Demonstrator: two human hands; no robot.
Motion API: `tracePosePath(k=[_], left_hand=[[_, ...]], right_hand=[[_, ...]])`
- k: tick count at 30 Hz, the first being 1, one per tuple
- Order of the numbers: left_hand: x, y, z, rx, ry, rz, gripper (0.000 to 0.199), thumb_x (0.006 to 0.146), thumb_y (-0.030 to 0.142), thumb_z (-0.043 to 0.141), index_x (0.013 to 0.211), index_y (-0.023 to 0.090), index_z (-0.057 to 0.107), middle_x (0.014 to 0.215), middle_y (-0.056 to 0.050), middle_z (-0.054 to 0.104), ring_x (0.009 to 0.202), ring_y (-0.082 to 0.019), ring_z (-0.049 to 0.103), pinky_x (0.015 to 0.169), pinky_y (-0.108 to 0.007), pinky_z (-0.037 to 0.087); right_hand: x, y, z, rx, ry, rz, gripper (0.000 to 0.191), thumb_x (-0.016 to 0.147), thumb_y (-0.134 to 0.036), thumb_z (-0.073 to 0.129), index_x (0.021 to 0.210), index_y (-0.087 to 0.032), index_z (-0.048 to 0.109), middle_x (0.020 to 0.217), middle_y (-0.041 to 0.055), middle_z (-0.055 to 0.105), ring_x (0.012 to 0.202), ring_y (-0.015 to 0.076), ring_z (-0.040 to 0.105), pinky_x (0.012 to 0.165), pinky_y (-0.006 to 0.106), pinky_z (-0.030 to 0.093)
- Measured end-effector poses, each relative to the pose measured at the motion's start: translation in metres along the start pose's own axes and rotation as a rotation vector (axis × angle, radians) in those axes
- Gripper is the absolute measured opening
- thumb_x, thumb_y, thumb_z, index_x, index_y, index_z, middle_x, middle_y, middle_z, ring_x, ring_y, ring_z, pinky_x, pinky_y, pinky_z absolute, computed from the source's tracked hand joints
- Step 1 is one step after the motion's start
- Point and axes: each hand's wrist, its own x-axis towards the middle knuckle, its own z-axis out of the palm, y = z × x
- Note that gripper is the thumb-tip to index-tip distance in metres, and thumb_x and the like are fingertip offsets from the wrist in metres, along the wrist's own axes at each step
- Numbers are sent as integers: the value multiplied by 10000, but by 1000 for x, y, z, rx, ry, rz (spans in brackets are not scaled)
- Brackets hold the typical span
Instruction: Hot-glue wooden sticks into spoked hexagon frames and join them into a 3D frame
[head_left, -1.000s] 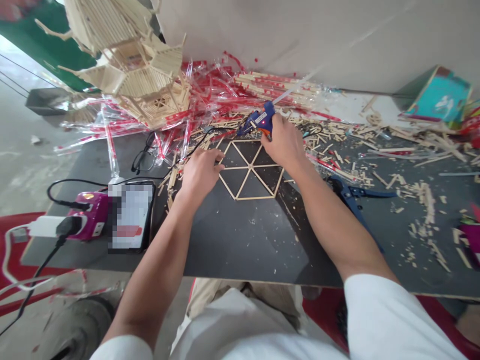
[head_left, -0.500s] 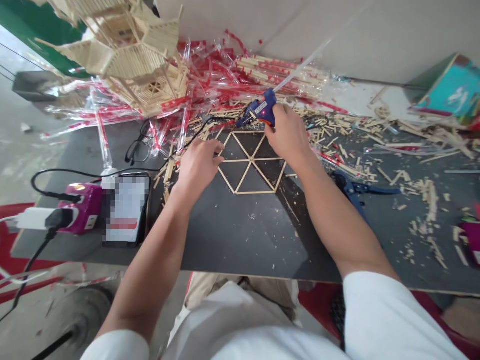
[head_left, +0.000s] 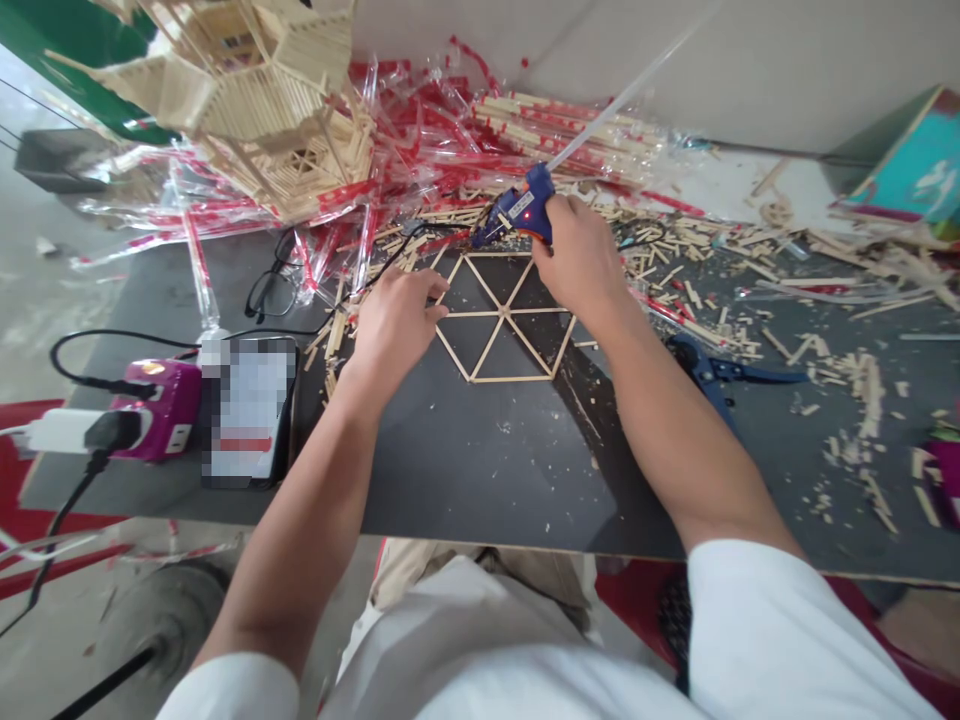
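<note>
Little has changed over the last second: the scene sits slightly higher in view, probably from a small head movement, while both hands keep nearly the same places around the flat hexagonal frame of pale wooden sticks (head_left: 504, 312). No stick appears added, so the work itself seems to have advanced little.

The frame lies on the dark grey worktop (head_left: 480, 460), its six spokes meeting in the middle; clock directions here run from that hub. The right hand (head_left: 585, 250), at 2 o'clock, grips a blue plastic glue gun (head_left: 521, 207) at 12 o'clock, nozzle near the frame's 11 o'clock corner. A long translucent glue stick (head_left: 626, 95) runs from its rear toward 1 o'clock. The left hand (head_left: 394, 315), at 9 o'clock, has curled fingers, thumb and forefinger at the frame's edge; whether they pinch it I cannot tell.

The gun carries a white label with dark characters too small to read, and a red light glows beside it. Between 8 and 9 o'clock, the black-edged phone's (head_left: 251, 400) screen is pixelated and unreadable. White marks on the turquoise box (head_left: 919, 160), between 2 and 3 o'clock, form no legible word. No brand can be made out.
</note>
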Motion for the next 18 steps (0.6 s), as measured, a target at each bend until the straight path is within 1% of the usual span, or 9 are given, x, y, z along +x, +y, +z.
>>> tracePosePath(k=[5,8,12,15,18], left_hand=[[0,2,-2,-2,-19,-11,288,1009,181,746,1271,274,818,1264,-92,868,1350,-353,703,1191,-520,577],[-1,2,-2,-1,-11,-9,296,1003,173,755,1275,265,823,1251,-97,871,1345,-354,707,1185,-517,584],[-1,-1,-1,3,6,5,294,1001,183,754,1279,244,831,1263,-112,862,1283,-346,729,1158,-510,600],[0,-2,0,-8,6,18,290,997,183,745,1266,253,829,1271,-108,862,1287,-345,730,1148,-509,602],[0,-2,0,-19,13,32,285,994,165,749,1256,245,829,1245,-111,870,1304,-348,726,1147,-508,595]], right_hand=[[0,0,-4,6,8,-23,490,1140,-529,537,1542,-261,615,1474,233,695,1369,483,674,1113,633,599],[-1,-3,-10,-1,1,-1,485,1129,-515,569,1537,-257,616,1508,242,681,1378,486,664,1126,632,591],[-2,-9,-16,-11,-25,40,487,1113,-484,601,1528,-231,629,1547,261,658,1376,480,660,1146,624,579],[-2,-8,-15,2,-5,37,461,1111,-482,607,1492,-225,652,1539,260,667,1377,477,665,1129,620,580],[-1,-4,-12,18,32,13,394,1116,-460,594,1439,-250,680,1514,235,692,1346,463,682,1123,621,579]])
